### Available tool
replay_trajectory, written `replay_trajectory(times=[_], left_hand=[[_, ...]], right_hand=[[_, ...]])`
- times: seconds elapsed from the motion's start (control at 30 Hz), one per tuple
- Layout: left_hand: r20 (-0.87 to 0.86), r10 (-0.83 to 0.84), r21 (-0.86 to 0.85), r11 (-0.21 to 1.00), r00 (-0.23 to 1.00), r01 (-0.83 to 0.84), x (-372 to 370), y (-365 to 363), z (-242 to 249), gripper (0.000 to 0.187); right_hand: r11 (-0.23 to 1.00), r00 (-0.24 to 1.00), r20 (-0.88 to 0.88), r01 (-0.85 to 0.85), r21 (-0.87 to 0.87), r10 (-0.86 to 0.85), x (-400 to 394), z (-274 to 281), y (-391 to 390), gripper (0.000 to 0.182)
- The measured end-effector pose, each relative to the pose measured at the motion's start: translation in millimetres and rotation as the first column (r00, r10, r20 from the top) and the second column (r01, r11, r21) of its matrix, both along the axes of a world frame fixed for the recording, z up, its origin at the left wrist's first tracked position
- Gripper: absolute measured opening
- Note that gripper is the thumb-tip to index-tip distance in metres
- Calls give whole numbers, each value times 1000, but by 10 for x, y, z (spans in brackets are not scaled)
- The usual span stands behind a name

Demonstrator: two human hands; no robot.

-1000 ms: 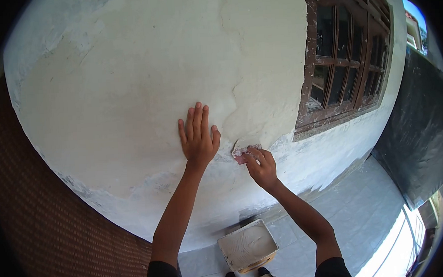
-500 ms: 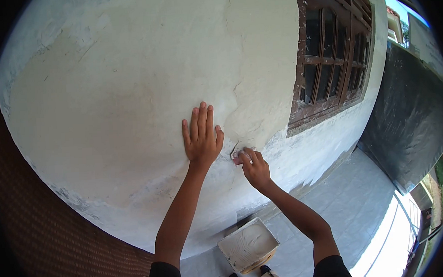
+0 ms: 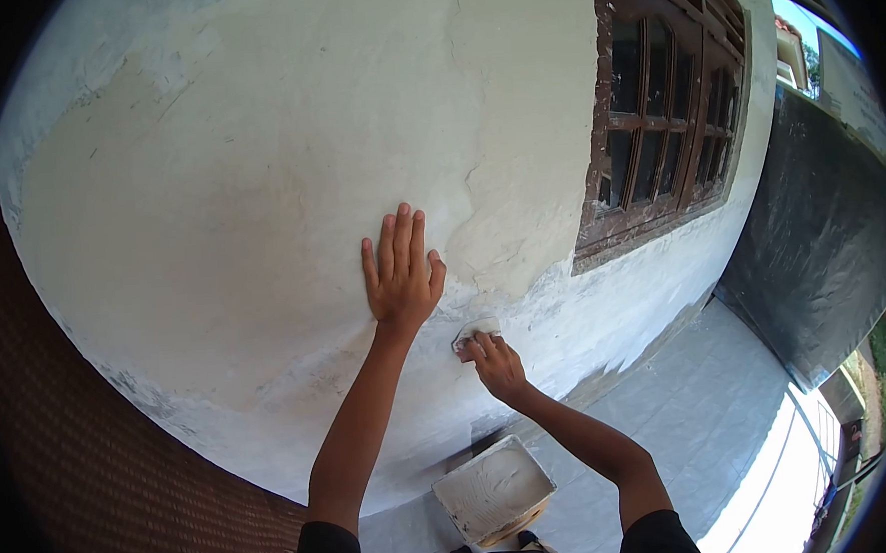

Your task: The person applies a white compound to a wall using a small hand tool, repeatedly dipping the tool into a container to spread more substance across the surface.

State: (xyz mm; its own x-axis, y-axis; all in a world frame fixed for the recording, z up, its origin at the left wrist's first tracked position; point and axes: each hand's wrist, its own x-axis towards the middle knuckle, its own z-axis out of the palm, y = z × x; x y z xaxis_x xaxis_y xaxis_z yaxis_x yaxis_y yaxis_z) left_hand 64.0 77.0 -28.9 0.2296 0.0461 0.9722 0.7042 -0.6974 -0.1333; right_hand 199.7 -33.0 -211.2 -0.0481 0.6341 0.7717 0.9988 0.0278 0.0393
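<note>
My left hand (image 3: 403, 274) lies flat on the cream wall (image 3: 354, 111), fingers spread and pointing up. Lower and to its right, my right hand (image 3: 498, 367) grips a small flat putty scraper (image 3: 482, 327), smeared whitish with a pinkish corner, against the white lower part of the wall. My fingers cover part of it. A thin crack (image 3: 471, 190) runs down the plaster above that spot. Below my hands stands a square container (image 3: 546, 490) of white paste with swirl marks on its surface.
A brown wooden window (image 3: 645, 116) with peeling paint is set in the wall at upper right. Grey sheeting (image 3: 670, 395) covers the floor. A dark tarp (image 3: 811, 227) hangs at right, and a brown woven surface (image 3: 91, 435) borders the wall at lower left.
My right hand has moved down and slightly left along the wall with the scraper, from the end of the crack to the white area. My left hand stays in place.
</note>
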Motion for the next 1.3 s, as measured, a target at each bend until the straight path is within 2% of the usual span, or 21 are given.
replay_trajectory(times=[0.23, 0.3, 0.43, 0.53, 0.6, 0.67, 0.73, 0.77, 0.87, 0.9, 1.0, 1.3], left_hand=[[-9, 17, 6, 1000, 1000, -17, 1, -8, -4, 57], [-5, 22, 11, 1000, 1000, -22, 4, 1, 2, 57], [-5, 21, 3, 1000, 1000, -21, 10, 9, -7, 57], [-8, 17, -7, 1000, 1000, -17, 15, 2, -13, 57], [-8, 18, -8, 1000, 1000, -18, 14, -2, -15, 57], [-6, 12, -6, 1000, 1000, -12, 15, -4, -11, 56], [-5, 17, -3, 1000, 1000, -17, 18, -5, -9, 56], [-5, 17, -3, 1000, 1000, -17, 19, -6, -9, 56], [-1, 17, 4, 1000, 1000, -17, 21, -10, -10, 56], [-2, 22, 4, 1000, 1000, -22, 18, -11, -13, 56], [-3, 30, 12, 999, 1000, -30, 17, -7, -10, 57], [-4, 46, 11, 999, 999, -46, 31, 1, -25, 56]], right_hand=[[992, 994, -27, -103, 76, 105, 13, -16, -192, 35], [964, 982, -26, -180, 195, 188, -21, 161, -311, 29], [954, 967, -68, -230, 194, 247, 129, 283, -392, 22], [952, 956, -140, -225, 207, 256, 243, 454, -366, 18], [931, 934, -217, -215, 294, 284, 307, 571, -320, 15], [927, 934, -212, -216, 308, 288, 424, 565, -249, 17], [895, 846, -401, -178, 410, 352, 517, 562, -174, 22], [866, 818, -415, -184, 465, 397, 580, 551, -112, 28], [855, 756, -505, -136, 500, 416, 629, 674, -70, 26], [853, 661, -594, -139, 503, 458, 603, 724, -81, 27], [859, 690, -578, -125, 497, 435, 677, 703, -31, 29], [862, 664, -611, -103, 495, 431, 691, 693, 40, 30]])
